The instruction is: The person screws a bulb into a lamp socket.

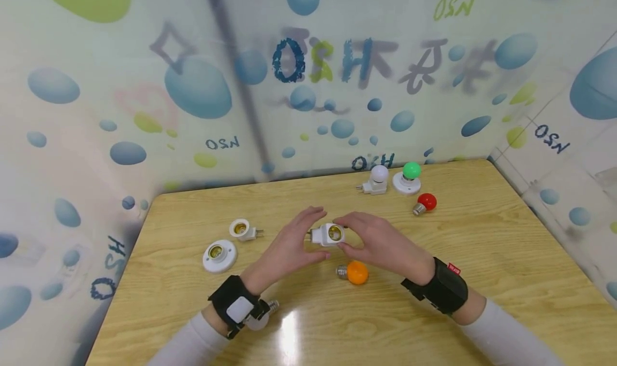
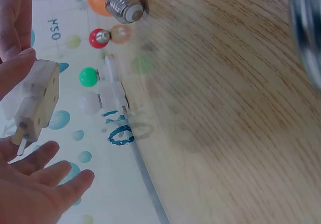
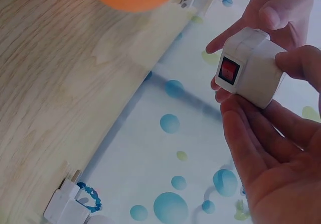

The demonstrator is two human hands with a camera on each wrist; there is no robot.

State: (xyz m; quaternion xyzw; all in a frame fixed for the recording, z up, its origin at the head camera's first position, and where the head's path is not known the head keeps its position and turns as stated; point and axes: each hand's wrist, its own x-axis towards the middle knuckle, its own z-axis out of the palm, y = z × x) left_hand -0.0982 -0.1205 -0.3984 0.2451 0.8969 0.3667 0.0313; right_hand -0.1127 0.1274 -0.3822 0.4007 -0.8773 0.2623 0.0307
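My right hand (image 1: 376, 243) grips a white plug-in bulb socket (image 1: 319, 236) between thumb and fingers, above the middle of the table. The socket's brass-lined mouth faces up in the head view, and its prongs point left. In the right wrist view a red switch (image 3: 229, 71) shows on the socket's side. Beside the prongs, my left hand (image 1: 295, 243) is held with its fingers spread and thumb apart, gripping nothing. An orange bulb (image 1: 358, 273) with a metal screw base lies on the table, just below the right hand.
On the wooden table (image 1: 463, 312), a plug-in socket (image 1: 247, 231) and a round lamp base (image 1: 227, 263) sit at left. A white bulb (image 1: 258, 322) lies partly behind the left wrist. At back right are a white bulb in a plug-in socket (image 1: 375, 187), a green bulb (image 1: 412, 170) in a base, and a red bulb (image 1: 427, 201).
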